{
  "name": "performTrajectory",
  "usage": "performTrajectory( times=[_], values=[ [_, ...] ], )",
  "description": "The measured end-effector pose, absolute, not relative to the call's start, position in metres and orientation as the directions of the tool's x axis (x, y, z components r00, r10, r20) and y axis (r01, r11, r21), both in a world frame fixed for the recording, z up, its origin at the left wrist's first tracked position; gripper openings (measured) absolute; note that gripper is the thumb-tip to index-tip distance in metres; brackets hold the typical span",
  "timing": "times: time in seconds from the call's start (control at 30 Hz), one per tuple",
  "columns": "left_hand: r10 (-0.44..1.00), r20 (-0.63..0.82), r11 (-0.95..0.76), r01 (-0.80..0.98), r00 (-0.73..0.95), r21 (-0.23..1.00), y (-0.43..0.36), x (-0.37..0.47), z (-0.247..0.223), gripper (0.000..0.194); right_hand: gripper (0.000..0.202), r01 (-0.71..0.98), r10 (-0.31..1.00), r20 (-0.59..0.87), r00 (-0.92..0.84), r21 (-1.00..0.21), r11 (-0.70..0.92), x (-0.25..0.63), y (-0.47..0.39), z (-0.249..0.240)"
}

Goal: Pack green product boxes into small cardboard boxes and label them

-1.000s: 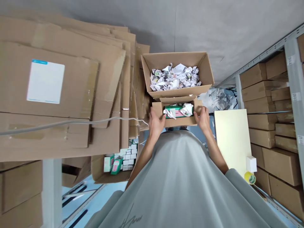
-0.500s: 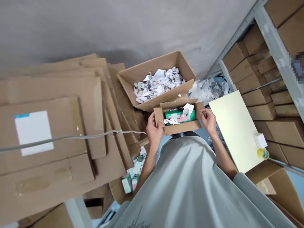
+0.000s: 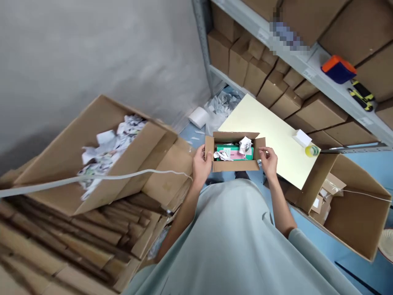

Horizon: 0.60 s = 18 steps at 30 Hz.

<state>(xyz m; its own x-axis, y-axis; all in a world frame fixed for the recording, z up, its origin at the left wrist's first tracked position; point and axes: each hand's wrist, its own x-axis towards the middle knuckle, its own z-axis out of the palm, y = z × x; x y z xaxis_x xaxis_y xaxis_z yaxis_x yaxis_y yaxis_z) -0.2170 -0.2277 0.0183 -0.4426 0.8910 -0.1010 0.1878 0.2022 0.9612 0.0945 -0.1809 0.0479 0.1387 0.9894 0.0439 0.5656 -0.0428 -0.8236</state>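
Note:
Between my two hands is a small cardboard box (image 3: 236, 166) with its flaps up. Inside it lies a green and pink carton (image 3: 233, 155), with crumpled paper (image 3: 245, 145) on top at both ends. My left hand (image 3: 202, 164) grips the box's left end, thumb on the near corner and fingers round the outer side. At the opposite end my right hand (image 3: 268, 161) is closed, thumb and fingers pinching the right flap. The box is held up in front of my body, above the floor.
A large carton of crumpled paper (image 3: 106, 143) stands left, above stacked cardboard (image 3: 101, 241). To the right is a pale tabletop (image 3: 264, 133) with a white small box (image 3: 301, 138) and yellow tape (image 3: 312, 150). An open carton (image 3: 356, 213) and loaded shelving (image 3: 260, 35) are beyond.
My view has turned to the right, so the paper-filled carton has shifted left and the tabletop and shelves have come nearer the middle. Both hands still hold the small box.

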Motion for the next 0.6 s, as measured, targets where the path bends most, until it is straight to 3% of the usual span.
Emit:
performTrajectory(
  times=[0.27,0.6],
  values=[
    [0.959,-0.199,0.267,0.41,-0.201,0.872,-0.092,-0.105,-0.036,0.043,0.03,0.454,0.922,-0.039,0.385,-0.862,-0.226,0.208,-0.149,-0.017],
    [0.969,-0.232,0.24,0.579,-0.089,0.779,-0.006,-0.023,-0.054,0.045,0.036,0.421,0.887,-0.053,0.459,-0.866,-0.27,0.267,-0.12,-0.048]
  ],
)
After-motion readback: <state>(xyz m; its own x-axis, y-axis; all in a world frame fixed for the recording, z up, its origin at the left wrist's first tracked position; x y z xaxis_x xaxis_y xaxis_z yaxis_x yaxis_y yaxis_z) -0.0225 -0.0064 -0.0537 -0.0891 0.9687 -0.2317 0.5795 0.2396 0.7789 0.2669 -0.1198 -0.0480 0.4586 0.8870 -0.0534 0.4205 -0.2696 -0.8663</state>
